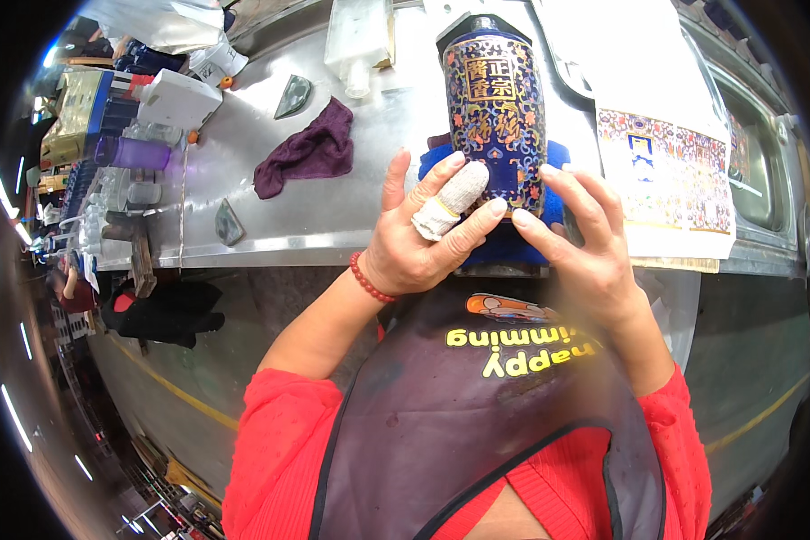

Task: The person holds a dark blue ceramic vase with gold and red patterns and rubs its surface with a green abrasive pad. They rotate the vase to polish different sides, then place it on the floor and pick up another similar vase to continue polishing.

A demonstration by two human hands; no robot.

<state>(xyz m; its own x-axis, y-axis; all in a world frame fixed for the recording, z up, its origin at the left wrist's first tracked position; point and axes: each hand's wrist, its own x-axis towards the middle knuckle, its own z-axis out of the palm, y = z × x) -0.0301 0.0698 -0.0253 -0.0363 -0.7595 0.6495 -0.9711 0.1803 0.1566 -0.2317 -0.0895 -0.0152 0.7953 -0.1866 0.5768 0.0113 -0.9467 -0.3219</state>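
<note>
A dark blue bottle (499, 126) with dense floral patterning and gold characters lies on its back, neck pointing away from me. A blue cloth (558, 155) is under its near end. My left hand (414, 247) rests at the bottle's lower left, fingers spread, thumb tip against its base end. One of its fingers wears a knitted white sleeve (454, 200); a red bead bracelet (367, 277) circles the wrist. At the lower right edge, my right hand (594, 247) has its thumb and fingers stretched apart, tips touching the bottle or just beside it.
Right of the bottle lies a printed floral sheet (666, 175) on white paper, beside a metal sink (756, 162). To the left are a crumpled purple cloth (310, 148), two small dark flat pieces (293, 96) and a clear bottle (358, 45). Containers crowd the far left.
</note>
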